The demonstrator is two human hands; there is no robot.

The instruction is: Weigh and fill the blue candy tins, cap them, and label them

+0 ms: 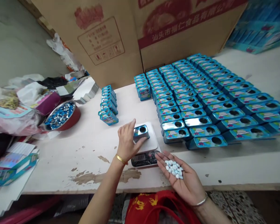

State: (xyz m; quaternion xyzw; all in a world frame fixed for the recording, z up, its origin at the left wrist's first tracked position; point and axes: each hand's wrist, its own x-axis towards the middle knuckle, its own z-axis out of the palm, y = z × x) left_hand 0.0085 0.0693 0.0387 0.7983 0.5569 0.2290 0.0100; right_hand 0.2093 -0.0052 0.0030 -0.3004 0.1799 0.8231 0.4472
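Observation:
My left hand (127,141) grips a small silver-blue tin (141,132) that stands on the white plate of a small digital scale (149,146). My right hand (180,175) lies palm up at the table's front edge, fingers spread, with a heap of small white and pale blue candies (174,169) resting in the palm. The scale's display (143,158) sits between the two hands.
Rows of blue tins (207,99) cover the table to the right. A short row of tins (108,104) stands behind the scale. A red bowl of blue pieces (62,116) sits left, amid bags and flat blue cartons (11,171). Large cardboard boxes (130,34) stand behind.

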